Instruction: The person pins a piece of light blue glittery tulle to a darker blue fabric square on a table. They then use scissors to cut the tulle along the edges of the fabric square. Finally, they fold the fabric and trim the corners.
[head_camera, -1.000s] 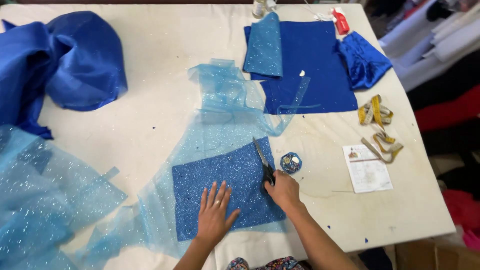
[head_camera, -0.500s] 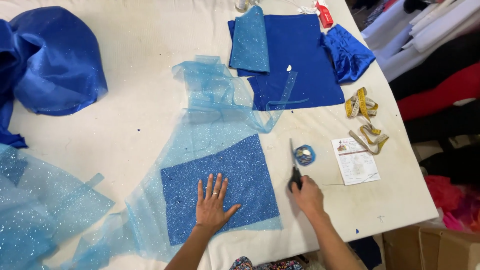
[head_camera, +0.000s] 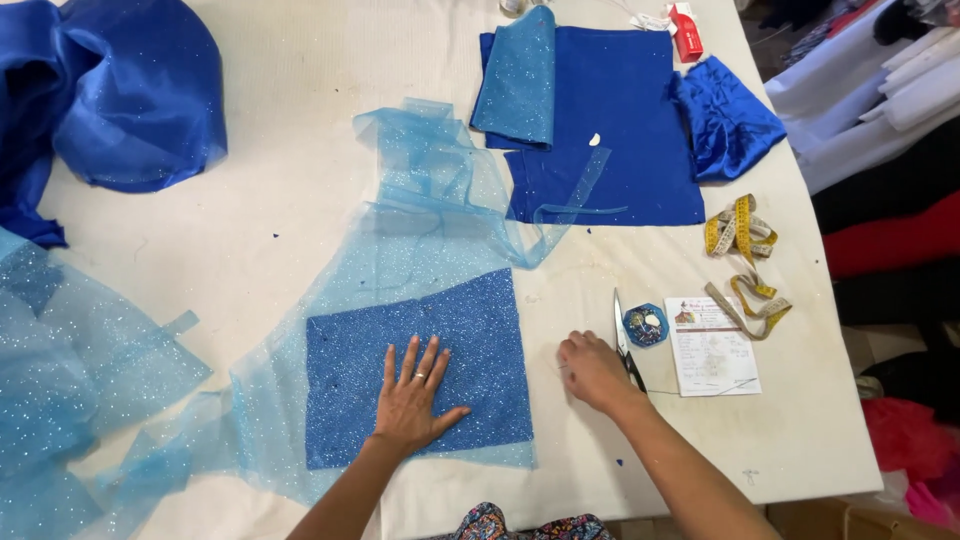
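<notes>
My left hand (head_camera: 412, 398) lies flat, fingers spread, on a dark blue glitter fabric rectangle (head_camera: 470, 340). That rectangle lies with a sheet of light blue sparkly tulle (head_camera: 400, 240). My right hand (head_camera: 592, 370) rests on the white table (head_camera: 280, 200) to the right of the fabric, fingers loosely curled and holding nothing. A pair of scissors (head_camera: 624, 335) lies on the table right beside it, blades pointing away from me, handles by my wrist.
A small blue pin box (head_camera: 645, 325), a printed card (head_camera: 712, 345) and a yellow tape measure (head_camera: 740, 250) lie right of the scissors. Royal blue fabric pieces (head_camera: 620, 130) sit at the back. More blue satin (head_camera: 120, 90) and tulle (head_camera: 70, 370) cover the left side.
My right hand carried the scissors off the fabric to the right, laid them on the table and let go. My left hand stayed flat on the glitter fabric.
</notes>
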